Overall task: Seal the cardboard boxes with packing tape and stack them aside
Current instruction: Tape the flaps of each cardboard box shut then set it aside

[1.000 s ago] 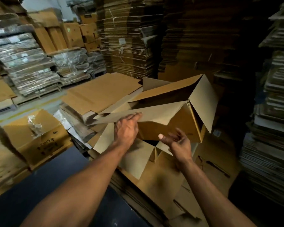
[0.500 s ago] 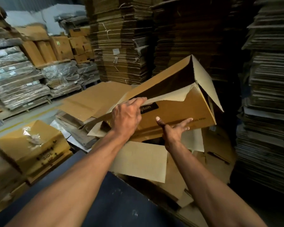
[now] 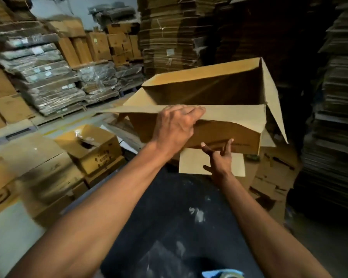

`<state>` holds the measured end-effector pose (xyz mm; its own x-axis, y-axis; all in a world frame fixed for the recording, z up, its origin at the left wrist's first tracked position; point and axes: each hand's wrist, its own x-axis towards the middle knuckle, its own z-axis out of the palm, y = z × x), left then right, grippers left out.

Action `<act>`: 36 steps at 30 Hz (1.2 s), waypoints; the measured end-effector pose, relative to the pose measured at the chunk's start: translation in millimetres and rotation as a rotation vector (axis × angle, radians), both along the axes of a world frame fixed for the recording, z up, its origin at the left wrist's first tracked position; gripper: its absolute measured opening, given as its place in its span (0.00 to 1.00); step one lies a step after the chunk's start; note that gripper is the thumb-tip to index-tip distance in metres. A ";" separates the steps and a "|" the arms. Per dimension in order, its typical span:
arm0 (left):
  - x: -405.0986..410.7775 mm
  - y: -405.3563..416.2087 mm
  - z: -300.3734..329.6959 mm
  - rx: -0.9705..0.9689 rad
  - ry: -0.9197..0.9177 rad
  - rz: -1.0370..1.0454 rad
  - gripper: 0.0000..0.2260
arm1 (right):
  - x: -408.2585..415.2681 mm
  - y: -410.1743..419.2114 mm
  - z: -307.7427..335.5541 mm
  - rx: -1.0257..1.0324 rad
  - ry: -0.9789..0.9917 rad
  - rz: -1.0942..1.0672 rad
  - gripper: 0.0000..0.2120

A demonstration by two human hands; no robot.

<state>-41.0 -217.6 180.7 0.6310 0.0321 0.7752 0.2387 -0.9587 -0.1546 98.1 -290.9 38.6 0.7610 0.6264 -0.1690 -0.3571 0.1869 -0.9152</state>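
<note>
An open brown cardboard box hangs in the air over the dark table, its opening facing up and toward me. My left hand grips the near long flap, fingers laid over its edge. My right hand is under the box's near bottom edge, its fingers spread and straight against the cardboard. A bottom flap hangs down beside that hand. The right end flap stands out loose. At the frame's bottom edge lies a blue thing with a roll, mostly cut off.
Taped boxes crowd the floor at left. Wrapped bundles sit on pallets behind them. Tall stacks of flat cardboard rise at the back, and more flat sheets tower at right. Loose sheets lie beyond the table.
The box has been lifted and squared open, its opening now turned up toward me. My left hand moved onto the near flap; my right hand slid under the bottom edge.
</note>
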 end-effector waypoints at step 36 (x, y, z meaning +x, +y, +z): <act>-175.0 89.0 -139.0 -0.613 1.110 -0.181 0.31 | -186.0 -78.3 -125.0 -0.299 0.383 -0.600 0.05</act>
<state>-216.0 -128.7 41.6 0.9597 0.0417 -0.2781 0.1255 -0.9486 0.2907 -87.8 -369.2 -86.4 0.8101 0.0110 -0.5862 -0.5748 0.2125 -0.7903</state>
